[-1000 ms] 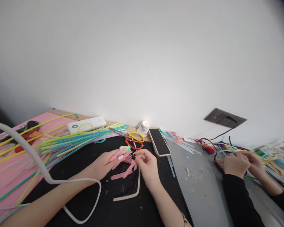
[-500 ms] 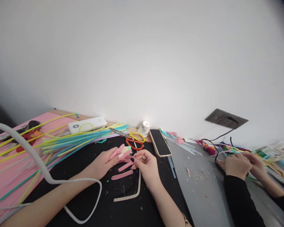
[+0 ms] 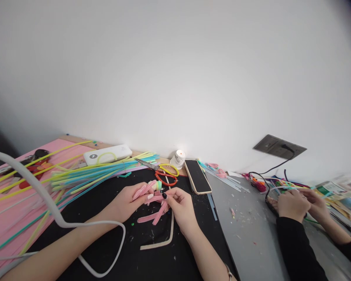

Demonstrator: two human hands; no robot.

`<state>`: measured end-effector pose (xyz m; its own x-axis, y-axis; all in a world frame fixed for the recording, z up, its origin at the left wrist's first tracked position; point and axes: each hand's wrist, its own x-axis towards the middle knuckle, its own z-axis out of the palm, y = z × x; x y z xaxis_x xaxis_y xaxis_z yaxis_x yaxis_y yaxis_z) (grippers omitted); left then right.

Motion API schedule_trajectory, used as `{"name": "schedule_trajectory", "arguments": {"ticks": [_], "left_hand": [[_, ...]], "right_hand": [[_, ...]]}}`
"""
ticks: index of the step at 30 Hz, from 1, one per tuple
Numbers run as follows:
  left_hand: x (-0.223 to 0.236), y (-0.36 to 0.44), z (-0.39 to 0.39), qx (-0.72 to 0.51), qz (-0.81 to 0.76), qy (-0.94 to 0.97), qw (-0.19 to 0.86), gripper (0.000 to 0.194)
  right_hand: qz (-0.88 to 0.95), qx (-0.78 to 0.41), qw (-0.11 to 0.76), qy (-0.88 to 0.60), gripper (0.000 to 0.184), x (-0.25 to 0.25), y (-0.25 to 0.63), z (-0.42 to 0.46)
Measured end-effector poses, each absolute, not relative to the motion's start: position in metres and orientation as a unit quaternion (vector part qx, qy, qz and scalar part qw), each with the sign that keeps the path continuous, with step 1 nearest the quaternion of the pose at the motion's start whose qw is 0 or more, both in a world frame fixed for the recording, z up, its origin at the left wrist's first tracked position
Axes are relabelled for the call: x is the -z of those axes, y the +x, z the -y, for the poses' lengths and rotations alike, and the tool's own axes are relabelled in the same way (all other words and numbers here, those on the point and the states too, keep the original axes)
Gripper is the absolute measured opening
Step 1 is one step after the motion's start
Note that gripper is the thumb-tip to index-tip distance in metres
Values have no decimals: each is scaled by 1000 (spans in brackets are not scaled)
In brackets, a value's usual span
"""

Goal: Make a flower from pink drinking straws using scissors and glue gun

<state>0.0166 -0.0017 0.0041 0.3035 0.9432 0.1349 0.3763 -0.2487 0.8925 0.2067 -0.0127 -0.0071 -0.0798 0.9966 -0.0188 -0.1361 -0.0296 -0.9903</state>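
My left hand is closed round a bundle of pink pipe cleaners with a cream and pale green tip. Close beside it, my right hand pinches a pink pipe cleaner strip, whose end hangs down below the fingers. Its upper end runs toward the bundle, and the fingers partly hide whether the two are joined. Another pink strip lies on the black mat beneath the hands. A bent cream pipe cleaner rests nearer to me.
Red-and-yellow scissors, a small white candle-like cup and a phone lie behind my hands. Many coloured pipe cleaners and a white power bank are left. A white cable crosses my left forearm. At right, another person's hands work.
The pink strip at my right fingers has swung from slanting leftward to hanging lower, across the loose strip. The bundle in my left hand has turned, showing more of its green tip.
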Motion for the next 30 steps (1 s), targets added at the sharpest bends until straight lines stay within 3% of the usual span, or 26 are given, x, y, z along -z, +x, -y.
{"name": "schedule_trajectory", "arguments": {"ticks": [22,30], "left_hand": [[-7,16,1,-370,-457,667,458,18],[-2,13,-1,-372,-461,683,428,24]], "right_hand": [[482,-571,474,-465,27,-1,205,16],[498,-578,453,-462,28,-1,205,16]]}}
